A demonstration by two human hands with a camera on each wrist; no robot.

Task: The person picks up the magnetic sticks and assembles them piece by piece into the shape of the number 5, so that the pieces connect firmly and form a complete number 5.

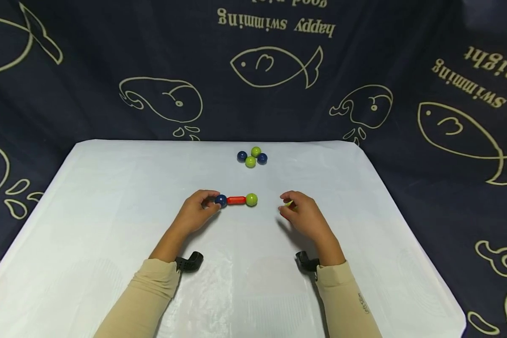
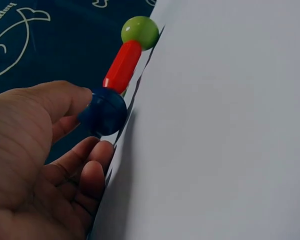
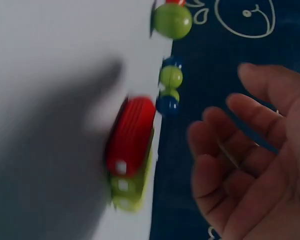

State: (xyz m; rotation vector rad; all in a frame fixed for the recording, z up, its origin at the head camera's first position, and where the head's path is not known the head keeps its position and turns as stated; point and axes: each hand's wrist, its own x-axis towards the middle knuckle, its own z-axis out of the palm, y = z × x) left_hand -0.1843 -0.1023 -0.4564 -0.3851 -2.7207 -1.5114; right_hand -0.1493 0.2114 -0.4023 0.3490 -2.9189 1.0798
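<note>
My left hand [image 1: 194, 213] pinches a dark blue ball [image 1: 221, 201] between thumb and fingers. A red rod [image 1: 236, 200] joins that ball to a green ball [image 1: 251, 199], forming one straight piece, which the left wrist view shows too. My right hand [image 1: 305, 217] is over a small group of rods, its fingers loosely bent with nothing between them. In the right wrist view the group, slightly blurred, has a red rod [image 3: 132, 135] beside yellow-green rods [image 3: 127, 194]; the hand is apart from them. From the head view the right hand mostly hides these rods.
Farther back on the white table [image 1: 160, 164] several balls sit close together, among them a blue ball [image 1: 242, 156] and a green ball [image 1: 256, 151]. Behind the table's far edge hangs a dark cloth [image 1: 219, 112] printed with fish and whales.
</note>
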